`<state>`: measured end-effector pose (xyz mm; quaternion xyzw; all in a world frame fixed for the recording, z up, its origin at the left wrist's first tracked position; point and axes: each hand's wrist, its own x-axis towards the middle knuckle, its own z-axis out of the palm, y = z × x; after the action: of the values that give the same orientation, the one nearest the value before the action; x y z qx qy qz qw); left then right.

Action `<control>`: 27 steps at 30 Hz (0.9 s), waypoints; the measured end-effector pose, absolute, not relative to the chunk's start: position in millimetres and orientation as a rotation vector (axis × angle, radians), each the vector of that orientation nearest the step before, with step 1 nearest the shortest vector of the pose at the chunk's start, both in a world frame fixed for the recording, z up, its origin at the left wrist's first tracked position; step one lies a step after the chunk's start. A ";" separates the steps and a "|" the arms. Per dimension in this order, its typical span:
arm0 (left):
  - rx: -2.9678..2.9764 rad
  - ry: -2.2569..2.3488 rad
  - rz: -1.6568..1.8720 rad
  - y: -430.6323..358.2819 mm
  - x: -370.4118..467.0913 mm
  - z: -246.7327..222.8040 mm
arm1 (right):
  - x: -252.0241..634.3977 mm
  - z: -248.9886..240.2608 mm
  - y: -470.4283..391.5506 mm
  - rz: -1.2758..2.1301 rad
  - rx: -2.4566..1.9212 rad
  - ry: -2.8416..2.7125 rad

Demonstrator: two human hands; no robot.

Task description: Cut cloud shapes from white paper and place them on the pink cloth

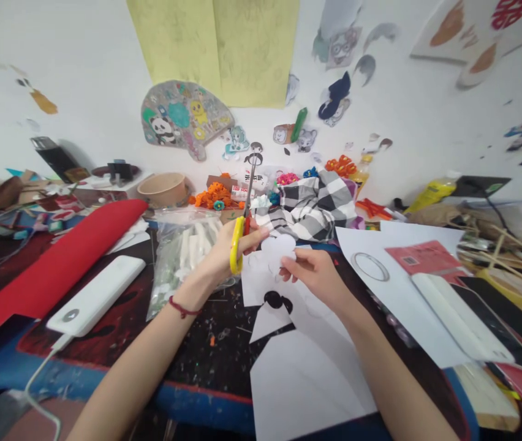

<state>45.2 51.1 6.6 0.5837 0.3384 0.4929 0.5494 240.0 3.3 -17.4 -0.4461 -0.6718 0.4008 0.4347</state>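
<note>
Paper (pixel 307 383) is lying nearest. Left hand (pixel 224 250) gripping scissors (pixel 236 252), right hand (pixel 318 274) pinching cutout (pixel 276 248), we're perhaps risking creases from oversqueezing.

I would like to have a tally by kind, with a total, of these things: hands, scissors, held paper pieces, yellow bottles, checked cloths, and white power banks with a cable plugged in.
Hands: 2 (left hand, right hand)
Scissors: 1
Held paper piece: 1
Yellow bottles: 2
Checked cloth: 1
White power bank with cable: 1
Total: 8
</note>
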 end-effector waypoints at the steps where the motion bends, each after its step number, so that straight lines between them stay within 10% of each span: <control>1: 1.375 0.801 1.158 53.1 47.3 6.3 | 241.4 -18.3 4.7 0.953 -1.134 -1.696; 12: 1.217 0.777 1.328 61.3 51.3 -14.2 | 247.9 -19.7 10.6 0.672 -1.241 -1.309; 27: 1.028 0.899 1.466 42.2 65.3 -20.5 | 218.4 -38.0 -6.4 -1.023 -1.217 -1.810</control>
<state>65.3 42.2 -20.5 0.4324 0.3781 0.6164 0.5386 218.4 -6.4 -38.0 -0.4718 -0.7016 -0.3965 0.3578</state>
